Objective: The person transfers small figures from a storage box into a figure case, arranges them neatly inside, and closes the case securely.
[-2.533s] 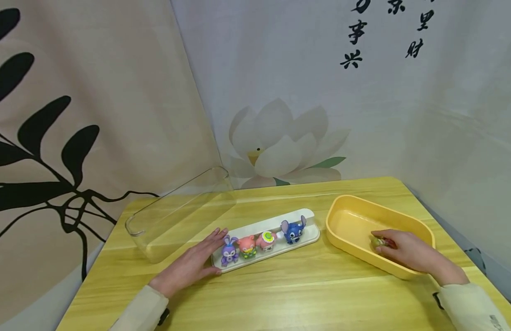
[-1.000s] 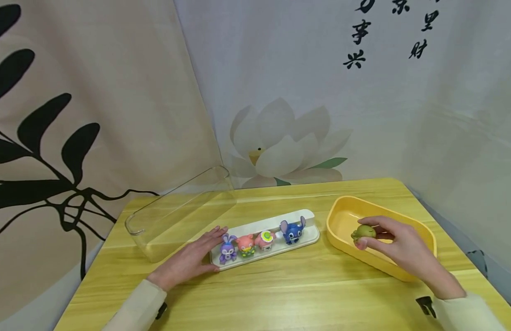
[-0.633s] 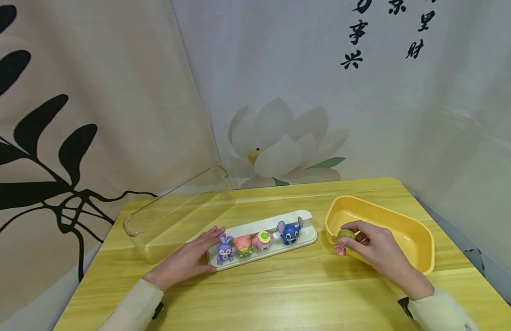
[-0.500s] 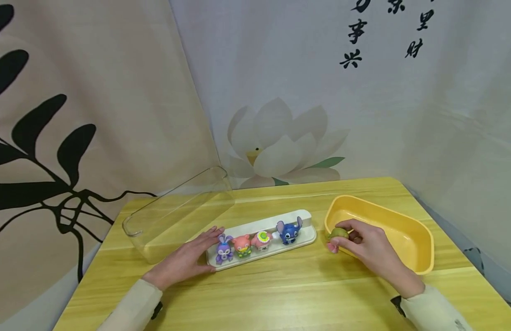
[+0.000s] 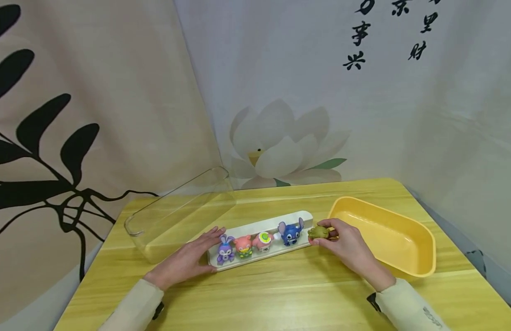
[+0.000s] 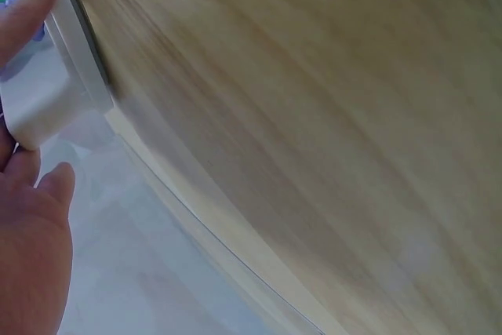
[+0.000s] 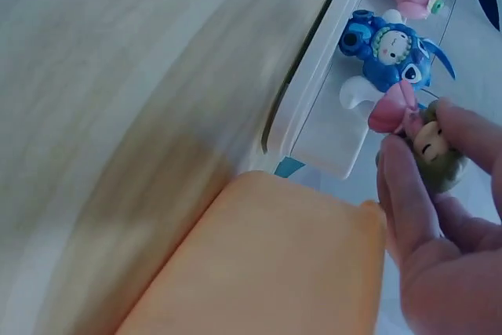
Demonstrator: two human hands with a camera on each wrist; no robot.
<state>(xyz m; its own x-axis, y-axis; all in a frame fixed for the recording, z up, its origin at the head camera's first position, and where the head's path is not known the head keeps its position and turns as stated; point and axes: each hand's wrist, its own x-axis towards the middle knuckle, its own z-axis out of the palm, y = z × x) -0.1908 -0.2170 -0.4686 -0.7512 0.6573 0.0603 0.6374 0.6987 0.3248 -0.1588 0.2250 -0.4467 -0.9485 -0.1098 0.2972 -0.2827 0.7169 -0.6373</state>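
Observation:
My right hand (image 5: pixel 348 243) pinches a small doll figurine (image 5: pixel 318 232) with olive-green hair above the right end of a long white display base (image 5: pixel 247 227). In the right wrist view the doll's pink dress (image 7: pixel 394 107) points toward the blue figurine. My left hand (image 5: pixel 189 259) grips the base's left end, thumb at the front edge and fingers at the back. Along the base stand a purple rabbit figurine (image 5: pixel 225 250), a pink figurine (image 5: pixel 243 247), another pink one with a yellow-green top (image 5: pixel 263 240) and a blue big-eared figurine (image 5: pixel 290 232).
A yellow tray (image 5: pixel 404 246) stands at the right, behind my right forearm. A clear plastic cover (image 5: pixel 180 216) lies at the back left of the wooden table (image 5: pixel 259 294). Printed curtains (image 5: pixel 280 55) hang behind the table.
My right hand has lifted the doll figurine out of the yellow tray and carried it left to the base's right end. My left hand stays on the base.

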